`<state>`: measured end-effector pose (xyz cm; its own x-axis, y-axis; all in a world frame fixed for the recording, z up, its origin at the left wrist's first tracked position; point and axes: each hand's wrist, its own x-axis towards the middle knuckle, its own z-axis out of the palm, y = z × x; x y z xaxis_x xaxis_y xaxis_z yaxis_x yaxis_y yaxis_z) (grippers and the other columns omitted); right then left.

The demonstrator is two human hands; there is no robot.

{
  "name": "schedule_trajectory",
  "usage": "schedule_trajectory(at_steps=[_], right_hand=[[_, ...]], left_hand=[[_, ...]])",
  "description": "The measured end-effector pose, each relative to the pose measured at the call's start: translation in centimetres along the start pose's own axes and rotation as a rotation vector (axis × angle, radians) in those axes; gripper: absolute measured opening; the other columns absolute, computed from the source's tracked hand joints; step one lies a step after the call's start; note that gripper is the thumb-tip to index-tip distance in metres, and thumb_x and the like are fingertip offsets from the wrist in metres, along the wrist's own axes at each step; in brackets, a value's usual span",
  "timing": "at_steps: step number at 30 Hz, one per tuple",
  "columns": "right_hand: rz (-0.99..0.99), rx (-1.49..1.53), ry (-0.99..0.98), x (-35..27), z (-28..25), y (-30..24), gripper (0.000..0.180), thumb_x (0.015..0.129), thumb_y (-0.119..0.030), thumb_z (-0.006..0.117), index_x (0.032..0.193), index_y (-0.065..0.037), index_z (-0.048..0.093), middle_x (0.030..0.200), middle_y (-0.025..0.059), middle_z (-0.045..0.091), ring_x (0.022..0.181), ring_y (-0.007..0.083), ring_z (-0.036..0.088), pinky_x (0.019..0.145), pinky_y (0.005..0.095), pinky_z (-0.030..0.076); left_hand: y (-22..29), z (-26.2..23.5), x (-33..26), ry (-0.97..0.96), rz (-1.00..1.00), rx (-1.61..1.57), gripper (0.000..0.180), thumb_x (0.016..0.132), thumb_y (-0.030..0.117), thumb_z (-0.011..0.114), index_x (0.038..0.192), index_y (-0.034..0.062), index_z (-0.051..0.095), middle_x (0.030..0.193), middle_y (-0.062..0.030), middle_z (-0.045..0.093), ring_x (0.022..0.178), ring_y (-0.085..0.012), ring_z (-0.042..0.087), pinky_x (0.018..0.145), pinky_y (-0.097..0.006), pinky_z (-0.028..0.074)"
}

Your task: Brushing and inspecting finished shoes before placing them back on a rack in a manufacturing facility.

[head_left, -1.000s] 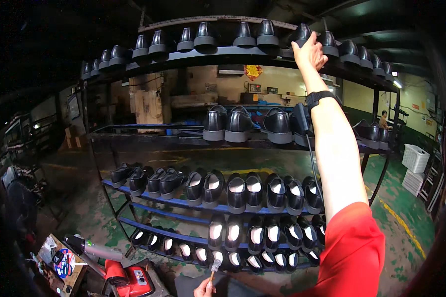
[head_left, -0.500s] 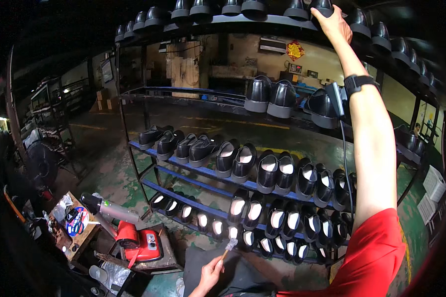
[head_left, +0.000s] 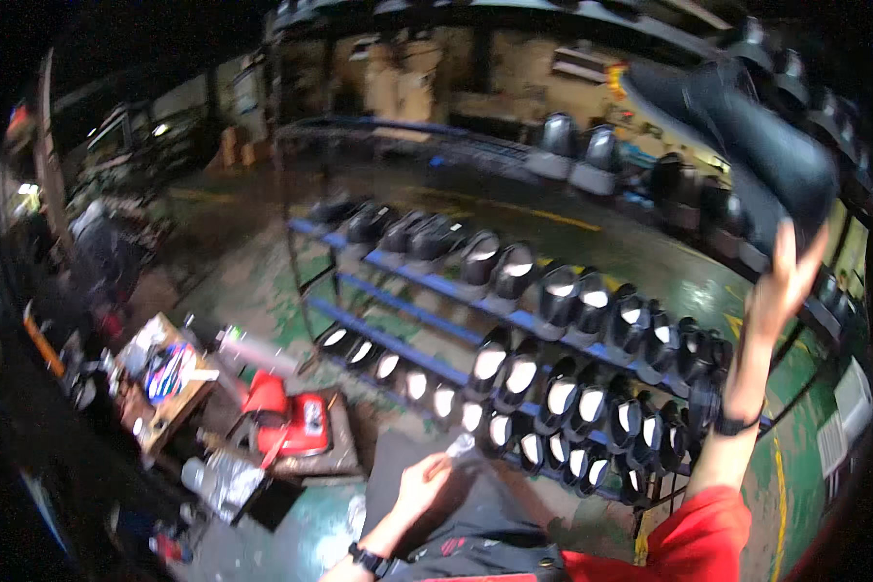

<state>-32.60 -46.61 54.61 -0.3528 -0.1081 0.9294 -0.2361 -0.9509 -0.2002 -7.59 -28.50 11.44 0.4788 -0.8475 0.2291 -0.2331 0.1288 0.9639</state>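
Raised at the upper right, my right hand (head_left: pixel 781 291) grips a black shoe (head_left: pixel 771 145) by its heel end. The shoe is tilted, smeared by motion and held clear of the rack. My left hand (head_left: pixel 422 483) is low in the middle, over my dark apron (head_left: pixel 485 514). Its fingers are closed round a thin stick whose whitish tip (head_left: pixel 463 445) pokes out beyond them; the handle is mostly hidden. Ahead stands a metal shoe rack (head_left: pixel 427 310) with blue rails, holding rows of black shoes (head_left: pixel 560 294), many with pale insoles.
To the left, a red machine (head_left: pixel 306 427) sits on a stand beside a cluttered wooden table (head_left: pixel 179 388). A clear plastic bag (head_left: pixel 228 482) lies near it. More shoes (head_left: pixel 592 155) line the upper rails. White sheets (head_left: pixel 849 407) are at the far right.
My right hand has lifted a shoe off the top rail and brought it down and to the right. The view has swung, blurring the scene. My left hand still holds the stick.
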Motion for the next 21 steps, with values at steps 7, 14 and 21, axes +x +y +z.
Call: schedule_trajectory(at_steps=[7,14,21], right_hand=[[1.019,0.299,-0.386,-24.7,-7.2,2.2,0.070,0.082,-0.018,0.061,0.142,-0.001,0.029,0.123,0.0082,0.050,0.100,0.0157,0.054,0.086,0.0294,0.046],[1.526,0.778,-0.664,-39.7,-1.5,0.5,0.059,0.086,-0.010,0.056,0.138,0.001,0.031,0.133,0.0134,0.045,0.122,0.0236,0.044,0.103,0.0390,0.035],[1.603,0.775,-0.869,-43.2,4.2,0.5,0.062,0.085,-0.014,0.055,0.140,-0.002,0.029,0.133,0.0124,0.044,0.121,0.0255,0.045,0.103,0.0410,0.035]], left_hand=[[2.7,-4.1,-0.4,0.264,-0.203,-0.281,0.033,0.096,0.032,0.049,0.114,0.0066,0.061,0.065,0.0028,0.058,0.046,-0.0020,0.034,0.043,-0.019,0.026],[-2.7,-10.2,-2.3,0.410,-0.334,-0.750,0.045,0.100,0.034,0.040,0.132,0.0023,0.044,0.057,0.0041,0.046,0.041,-0.0032,0.029,0.038,-0.019,0.025],[-8.4,-12.7,2.2,0.459,-0.408,-0.791,0.045,0.098,0.037,0.043,0.127,0.0031,0.050,0.054,0.0054,0.039,0.037,-0.0041,0.032,0.034,-0.020,0.023]])
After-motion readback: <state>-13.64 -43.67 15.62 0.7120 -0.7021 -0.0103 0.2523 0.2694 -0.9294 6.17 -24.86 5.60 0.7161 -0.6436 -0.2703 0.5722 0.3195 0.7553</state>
